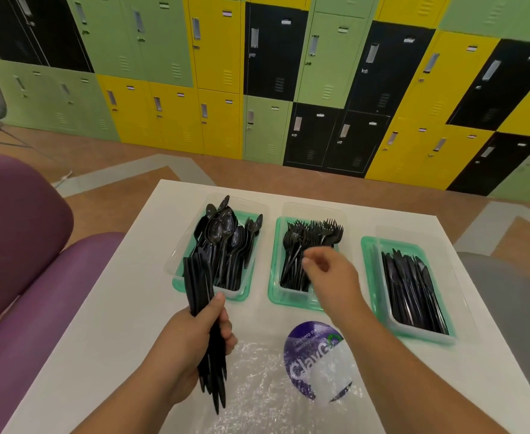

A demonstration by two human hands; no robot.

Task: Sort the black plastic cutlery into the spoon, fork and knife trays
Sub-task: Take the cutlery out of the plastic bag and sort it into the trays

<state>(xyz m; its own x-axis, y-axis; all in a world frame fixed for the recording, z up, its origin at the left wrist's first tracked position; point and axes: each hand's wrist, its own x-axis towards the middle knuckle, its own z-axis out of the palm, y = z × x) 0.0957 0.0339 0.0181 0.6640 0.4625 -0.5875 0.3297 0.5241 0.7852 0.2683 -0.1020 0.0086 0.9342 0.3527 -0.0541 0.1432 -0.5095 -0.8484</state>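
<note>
Here, right hand [329, 277] over fork tray [288, 300], near rim; left hand [201, 343] grips cutlery [198, 277].

This is looking like a shared pantry or break area in an office or school: a wall of green, yellow and black lockers [216, 57] is running behind, purple cushioned seating [22, 245] is flanking a white table [116, 308], a round sticker [304, 355] is asking for clean pantries, and trays [288, 303] are holding black plastic cutlery [223, 233]
</note>
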